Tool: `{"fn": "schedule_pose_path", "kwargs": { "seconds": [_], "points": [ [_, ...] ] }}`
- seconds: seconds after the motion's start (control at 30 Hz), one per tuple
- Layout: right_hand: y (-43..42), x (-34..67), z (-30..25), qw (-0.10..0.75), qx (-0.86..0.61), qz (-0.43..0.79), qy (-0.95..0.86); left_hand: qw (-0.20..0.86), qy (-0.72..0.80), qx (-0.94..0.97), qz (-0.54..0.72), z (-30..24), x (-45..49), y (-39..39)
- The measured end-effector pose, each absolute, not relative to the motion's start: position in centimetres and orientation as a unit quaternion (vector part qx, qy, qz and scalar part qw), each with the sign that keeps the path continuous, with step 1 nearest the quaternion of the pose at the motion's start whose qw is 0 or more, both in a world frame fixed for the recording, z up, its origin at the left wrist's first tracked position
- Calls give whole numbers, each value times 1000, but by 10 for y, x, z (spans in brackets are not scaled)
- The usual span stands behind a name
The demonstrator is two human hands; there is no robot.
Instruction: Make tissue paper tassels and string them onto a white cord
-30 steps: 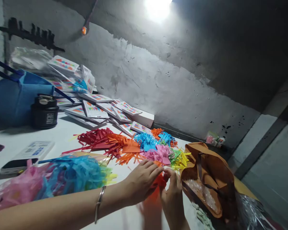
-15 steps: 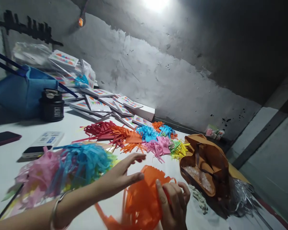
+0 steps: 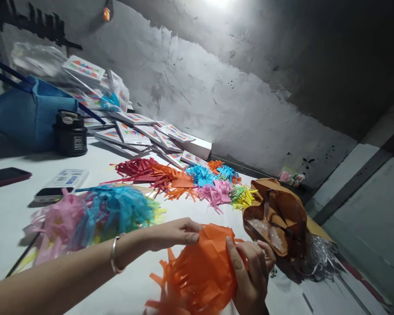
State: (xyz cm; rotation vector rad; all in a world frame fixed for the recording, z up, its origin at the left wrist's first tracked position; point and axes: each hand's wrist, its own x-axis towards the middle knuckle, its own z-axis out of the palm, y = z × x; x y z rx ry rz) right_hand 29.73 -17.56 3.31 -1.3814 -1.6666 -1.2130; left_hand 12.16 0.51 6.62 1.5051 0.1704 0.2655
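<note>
An orange tissue-paper tassel [image 3: 210, 267] with a fringed left end is spread in front of me, above the white table. My right hand [image 3: 252, 271] grips its right side, the index finger lying along the paper and the other fingers curled. At the tassel's upper left edge, my left hand [image 3: 179, 232], with a bangle on the wrist, has thumb and fingers drawn together on the paper. The loose orange strips at the lower left are blurred. Beyond my left forearm lies a heap of blue, pink and yellow tassels [image 3: 118, 214].
A row of coloured tassels [image 3: 180, 179] runs across the table. Behind it lie many printed packs [image 3: 134, 131]. A black bottle [image 3: 71, 133], blue bag [image 3: 36, 118], phone [image 3: 6, 177] and white device [image 3: 61, 186] stand left. A brown bag [image 3: 282, 218] sits right.
My left hand has come down from above to the tassel's edge, its fingers closing. The tassel and my right hand have shifted slightly right, and the fringe is more spread out.
</note>
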Motion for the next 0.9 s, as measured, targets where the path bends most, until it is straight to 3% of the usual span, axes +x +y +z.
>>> {"fn": "schedule_pose_path", "kwargs": {
  "seconds": [0.2, 0.4, 0.6, 0.77, 0.83, 0.9],
  "points": [
    [-161, 308, 14, 322, -581, -448, -599, 920, -26, 391, 13, 29, 137, -56],
    [-167, 353, 2, 254, -609, -485, -575, 943, 56, 325, -37, 2, 129, -84],
    [-215, 384, 34, 172, -617, -571, -513, 884, 105, 455, -11, 3, 121, -48],
    [-207, 331, -20, 199, -589, -426, -657, 808, 250, 527, 87, 12, 73, 4],
    [-194, 303, -56, 238, -588, -356, -686, 726, 335, 585, 138, 11, 47, 21],
    [-185, 282, -83, 259, -595, -319, -690, 565, 409, 679, 227, 6, 25, 30]
  ]
}}
